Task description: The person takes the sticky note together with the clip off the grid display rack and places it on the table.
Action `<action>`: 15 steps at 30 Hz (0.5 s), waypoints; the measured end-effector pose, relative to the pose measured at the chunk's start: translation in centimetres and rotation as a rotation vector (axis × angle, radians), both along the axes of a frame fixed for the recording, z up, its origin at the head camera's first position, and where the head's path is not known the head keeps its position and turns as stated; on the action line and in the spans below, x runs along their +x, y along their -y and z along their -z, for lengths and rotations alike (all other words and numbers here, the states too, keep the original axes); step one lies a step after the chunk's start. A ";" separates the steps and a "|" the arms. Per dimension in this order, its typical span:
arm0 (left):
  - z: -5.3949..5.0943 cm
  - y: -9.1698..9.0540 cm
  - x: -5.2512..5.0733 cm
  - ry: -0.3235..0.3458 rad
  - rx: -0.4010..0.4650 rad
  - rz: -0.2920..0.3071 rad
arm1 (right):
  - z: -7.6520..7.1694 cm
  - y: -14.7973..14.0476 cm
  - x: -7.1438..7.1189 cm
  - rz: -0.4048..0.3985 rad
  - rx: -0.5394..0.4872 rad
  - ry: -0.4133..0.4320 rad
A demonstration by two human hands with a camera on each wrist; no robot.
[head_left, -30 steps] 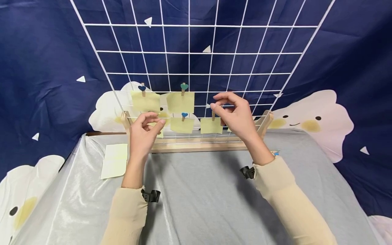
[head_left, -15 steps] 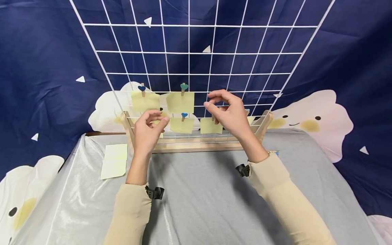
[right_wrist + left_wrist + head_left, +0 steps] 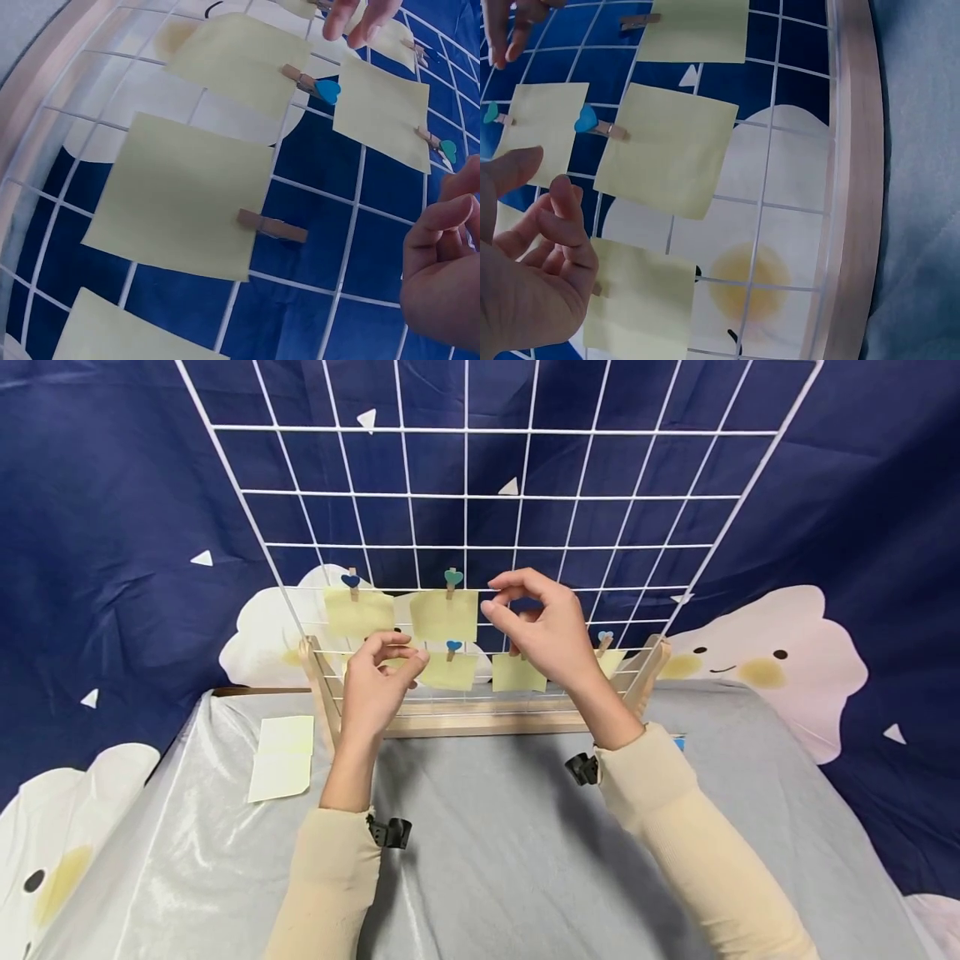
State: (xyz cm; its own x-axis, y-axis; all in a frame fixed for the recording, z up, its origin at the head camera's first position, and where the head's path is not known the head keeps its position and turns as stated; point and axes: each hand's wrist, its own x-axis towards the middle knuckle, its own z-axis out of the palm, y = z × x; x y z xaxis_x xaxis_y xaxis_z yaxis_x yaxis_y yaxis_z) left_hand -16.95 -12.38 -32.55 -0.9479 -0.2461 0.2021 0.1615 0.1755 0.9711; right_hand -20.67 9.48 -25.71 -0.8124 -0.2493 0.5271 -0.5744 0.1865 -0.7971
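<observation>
In the head view a white wire grid (image 3: 466, 518) carries several pale yellow notes held by small wooden clips. My left hand (image 3: 375, 685) hovers before the lower left notes, its thumb and fingers loosely bent with a gap between them. In the left wrist view that hand (image 3: 544, 255) holds nothing. My right hand (image 3: 551, 627) is just right of the upper note (image 3: 446, 618) with a green heart clip (image 3: 453, 577), fingers bent and apart from the thumb. A blue heart clip (image 3: 453, 647) sits below, on another note (image 3: 447, 673). The right hand partly hides a clip.
Wooden feet (image 3: 647, 681) and a wooden base bar (image 3: 480, 724) support the grid on a grey cloth (image 3: 480, 843). Two loose yellow sheets (image 3: 281, 758) lie at the left. A small blue item (image 3: 679, 742) lies partly behind the right sleeve. A dark blue curtain hangs behind.
My right hand has moved left and up across the grid, uncovering the far right note and its light blue heart clip. My left hand has shifted slightly right. The notes stay put.
</observation>
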 end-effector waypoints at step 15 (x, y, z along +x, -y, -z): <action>0.1 -0.4 -0.3 0.017 0.032 -0.020 | -0.9 2.1 -0.5 0.005 0.006 0.000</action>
